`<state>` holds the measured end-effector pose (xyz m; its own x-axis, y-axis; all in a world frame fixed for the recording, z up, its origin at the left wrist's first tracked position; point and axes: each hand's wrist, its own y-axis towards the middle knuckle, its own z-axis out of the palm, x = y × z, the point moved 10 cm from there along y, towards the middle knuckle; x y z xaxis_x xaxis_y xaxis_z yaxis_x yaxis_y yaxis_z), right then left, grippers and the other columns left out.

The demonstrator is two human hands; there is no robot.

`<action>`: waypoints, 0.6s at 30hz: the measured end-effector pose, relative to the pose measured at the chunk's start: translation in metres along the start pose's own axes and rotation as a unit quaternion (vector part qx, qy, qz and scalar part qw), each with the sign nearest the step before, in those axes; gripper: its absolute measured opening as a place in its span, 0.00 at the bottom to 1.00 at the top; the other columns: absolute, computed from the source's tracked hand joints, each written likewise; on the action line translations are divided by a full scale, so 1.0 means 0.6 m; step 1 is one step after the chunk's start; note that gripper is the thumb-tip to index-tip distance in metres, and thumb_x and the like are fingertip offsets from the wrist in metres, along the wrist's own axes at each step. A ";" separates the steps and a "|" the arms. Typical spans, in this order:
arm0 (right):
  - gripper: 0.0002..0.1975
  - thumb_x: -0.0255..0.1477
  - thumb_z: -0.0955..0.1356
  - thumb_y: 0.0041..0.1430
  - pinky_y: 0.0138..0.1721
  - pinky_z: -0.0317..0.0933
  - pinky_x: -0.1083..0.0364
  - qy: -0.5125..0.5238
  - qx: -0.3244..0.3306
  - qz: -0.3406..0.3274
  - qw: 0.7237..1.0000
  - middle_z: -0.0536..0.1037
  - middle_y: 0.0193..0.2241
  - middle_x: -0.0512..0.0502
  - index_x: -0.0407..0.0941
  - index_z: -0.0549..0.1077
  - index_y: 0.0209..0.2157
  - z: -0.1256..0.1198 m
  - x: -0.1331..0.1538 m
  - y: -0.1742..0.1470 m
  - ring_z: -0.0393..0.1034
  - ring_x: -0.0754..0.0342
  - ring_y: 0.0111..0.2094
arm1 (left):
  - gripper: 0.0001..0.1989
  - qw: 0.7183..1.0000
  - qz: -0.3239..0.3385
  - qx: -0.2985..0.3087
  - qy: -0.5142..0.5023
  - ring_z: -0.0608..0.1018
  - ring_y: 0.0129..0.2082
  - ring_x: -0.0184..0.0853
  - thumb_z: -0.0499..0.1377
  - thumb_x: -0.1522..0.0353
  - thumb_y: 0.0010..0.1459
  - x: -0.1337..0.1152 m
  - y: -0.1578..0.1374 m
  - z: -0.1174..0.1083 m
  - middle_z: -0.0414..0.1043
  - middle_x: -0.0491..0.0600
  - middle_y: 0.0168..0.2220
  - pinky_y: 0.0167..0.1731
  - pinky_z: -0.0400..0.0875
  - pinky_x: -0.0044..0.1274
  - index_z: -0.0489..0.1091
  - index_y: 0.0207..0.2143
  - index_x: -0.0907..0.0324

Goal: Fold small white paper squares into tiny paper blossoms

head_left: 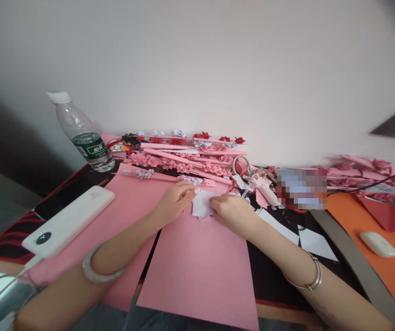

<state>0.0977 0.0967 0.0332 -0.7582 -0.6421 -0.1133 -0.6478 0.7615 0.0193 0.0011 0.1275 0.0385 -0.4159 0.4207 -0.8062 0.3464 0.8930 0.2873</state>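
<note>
A small white square of paper [202, 205] is between my two hands, over a large pink paper sheet [200, 271]. My left hand [175, 201] has its thumb and fingers closed at the square's upper left corner. On the right edge, the curled fingers of my right hand [232, 210] grip the same paper. Another white piece peeks out slightly beneath the square's lower edge. Just beyond my hands lie pink rolled paper stems [173, 156] with pink folded paper flowers [183, 168]. Close to my right hand is a pink glue gun [265, 188].
A water bottle [92, 142] stands at the back left, behind a white power bank [69, 220] with a cable. White paper pieces [316, 242] lie right of my right arm. Farther right, a white case [378, 243] rests on orange paper [352, 225]. A wall rises behind.
</note>
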 end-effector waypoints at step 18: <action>0.18 0.39 0.60 0.58 0.39 0.52 0.51 0.032 -0.016 0.042 0.999 0.75 0.29 0.39 0.40 0.70 0.39 -0.028 0.011 -0.010 0.69 0.48 0.35 | 0.20 0.999 -0.028 0.009 -0.012 0.69 0.25 0.31 0.44 0.60 0.61 0.001 -0.005 0.005 0.68 0.48 0.27 0.29 0.64 0.22 0.70 0.33 0.62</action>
<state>0.0953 0.0867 0.0493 -0.8119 -0.5820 -0.0464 -0.5838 0.8098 0.0575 0.0023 0.1246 0.0359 -0.4143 0.3657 -0.8334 0.3380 0.9121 0.2322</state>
